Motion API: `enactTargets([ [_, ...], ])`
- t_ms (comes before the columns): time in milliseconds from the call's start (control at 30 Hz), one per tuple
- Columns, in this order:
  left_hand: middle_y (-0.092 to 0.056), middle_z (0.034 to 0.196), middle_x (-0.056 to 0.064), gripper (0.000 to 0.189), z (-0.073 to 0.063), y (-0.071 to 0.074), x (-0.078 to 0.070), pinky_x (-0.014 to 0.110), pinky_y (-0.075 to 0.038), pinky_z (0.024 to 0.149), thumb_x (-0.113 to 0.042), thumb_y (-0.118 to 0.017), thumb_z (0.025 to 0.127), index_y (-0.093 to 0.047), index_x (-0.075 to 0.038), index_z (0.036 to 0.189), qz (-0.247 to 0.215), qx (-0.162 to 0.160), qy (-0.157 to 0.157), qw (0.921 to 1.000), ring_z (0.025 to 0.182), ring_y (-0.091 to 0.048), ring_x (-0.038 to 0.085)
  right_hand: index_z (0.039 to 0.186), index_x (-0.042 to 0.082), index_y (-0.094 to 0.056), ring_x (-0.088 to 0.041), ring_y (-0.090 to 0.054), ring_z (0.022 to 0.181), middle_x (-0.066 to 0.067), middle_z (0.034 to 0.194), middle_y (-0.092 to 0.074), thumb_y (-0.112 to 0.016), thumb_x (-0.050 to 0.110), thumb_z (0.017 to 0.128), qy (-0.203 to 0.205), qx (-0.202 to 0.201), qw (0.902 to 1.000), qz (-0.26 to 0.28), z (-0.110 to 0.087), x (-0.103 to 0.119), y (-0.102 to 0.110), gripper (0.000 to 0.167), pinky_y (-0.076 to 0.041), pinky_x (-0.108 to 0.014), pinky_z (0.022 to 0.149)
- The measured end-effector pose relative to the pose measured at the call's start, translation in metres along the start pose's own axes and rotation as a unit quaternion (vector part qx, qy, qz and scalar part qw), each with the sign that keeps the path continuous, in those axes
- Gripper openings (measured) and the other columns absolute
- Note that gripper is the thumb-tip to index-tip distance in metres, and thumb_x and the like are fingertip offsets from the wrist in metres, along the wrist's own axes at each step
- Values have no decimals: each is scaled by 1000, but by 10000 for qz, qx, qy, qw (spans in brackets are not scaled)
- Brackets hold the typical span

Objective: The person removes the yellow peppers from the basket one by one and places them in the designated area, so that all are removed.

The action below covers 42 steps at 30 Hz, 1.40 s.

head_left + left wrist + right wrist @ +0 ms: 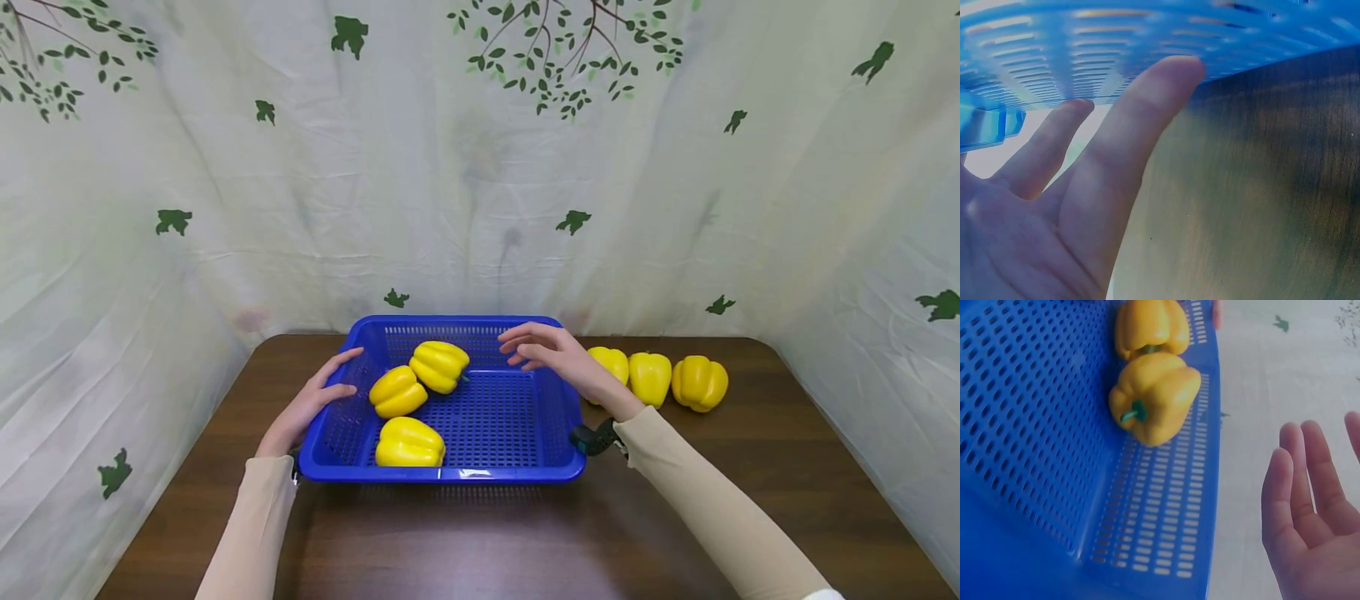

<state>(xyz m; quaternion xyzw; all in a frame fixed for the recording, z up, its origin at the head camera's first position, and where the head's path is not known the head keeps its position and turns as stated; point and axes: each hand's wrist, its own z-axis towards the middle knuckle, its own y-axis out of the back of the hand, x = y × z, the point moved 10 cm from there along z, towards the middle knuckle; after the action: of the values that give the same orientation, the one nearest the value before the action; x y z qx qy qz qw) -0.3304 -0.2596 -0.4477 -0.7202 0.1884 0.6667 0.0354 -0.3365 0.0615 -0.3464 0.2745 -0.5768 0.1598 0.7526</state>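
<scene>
My left hand (315,396) rests along the left rim of a blue perforated plastic basket (442,475), thumb and a finger stretched over the edge. In the left wrist view, extended fingers (1141,119) touch the basket's outer wall from outside. Three yellow bell peppers sit towards the basket's left side: a rear one (439,367), a middle one (397,392) and a front one (410,444). My right hand (547,350), holding nothing, hovers over the right rear of the basket with its fingers extended. Two peppers and the separated fingers of this hand (1316,519) appear in the right wrist view.
Right of the basket stand a partly hidden yellow pepper (611,363), another pepper (649,378) and a third pepper (700,383), on the brown wooden table (757,467). Behind the table hangs a pale leaf-printed curtain (480,208). A black wrist device (596,438) sits beside the basket's right rim.
</scene>
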Motion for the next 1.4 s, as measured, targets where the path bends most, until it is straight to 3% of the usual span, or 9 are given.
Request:
enactTargets([
  [167, -4, 156, 17, 61, 0, 0, 1, 57, -48, 85, -18, -48, 98, -20, -29, 152, 27, -21, 10, 10000, 121, -37, 54, 127, -3, -55, -44, -56, 107, -22, 123, -57, -46, 12, 101, -59, 242, 9997, 73, 8, -2, -13, 31, -46, -51, 91],
  [467, -3, 156, 19, 63, -1, -1, 0, 57, -49, 83, -17, -48, 98, -19, -28, 153, -51, -6, 33, 10000, 121, -36, 55, 126, -3, -56, -28, -62, 99, -18, 120, -61, -47, 14, 101, -131, 597, 9981, -25, 19, -7, -35, 32, -49, -46, 89],
  [900, -4, 156, 18, 63, -2, -2, -1, 56, -49, 83, -18, -48, 98, -18, -27, 153, -106, -38, 50, 9999, 122, -36, 55, 130, 0, -54, -23, -60, 105, -24, 128, -54, -50, 12, 98, -513, 1444, 9880, -165, 31, -27, -75, 34, -48, -44, 90],
  [1100, -4, 156, 19, 62, -2, -2, -1, 57, -49, 83, -17, -47, 98, -18, -27, 153, -112, -47, 46, 9999, 121, -36, 55, 132, 2, -53, -32, -53, 115, -22, 133, -51, -54, 11, 96, -749, 1818, 9804, -83, 34, -35, -93, 38, -41, -54, 96],
  [1300, -3, 156, 17, 63, -3, -1, -2, 57, -49, 83, -18, -48, 98, -19, -27, 152, -43, -88, 50, 9999, 122, -35, 55, 135, 3, -51, -33, -48, 122, -12, 132, -54, -56, 10, 95, -897, 2145, 9724, -208, 37, -41, -109, 42, -42, -54, 95],
  [1400, -2, 157, 18, 64, -4, -2, -3, 58, -48, 84, -18, -49, 98, -17, -26, 153, -23, -81, 19, 10000, 123, -34, 55, 136, 4, -51, -36, -44, 125, -15, 134, -51, -56, 11, 95, -809, 2365, 9679, -270, 39, -43, -118, 42, -44, -52, 94],
])
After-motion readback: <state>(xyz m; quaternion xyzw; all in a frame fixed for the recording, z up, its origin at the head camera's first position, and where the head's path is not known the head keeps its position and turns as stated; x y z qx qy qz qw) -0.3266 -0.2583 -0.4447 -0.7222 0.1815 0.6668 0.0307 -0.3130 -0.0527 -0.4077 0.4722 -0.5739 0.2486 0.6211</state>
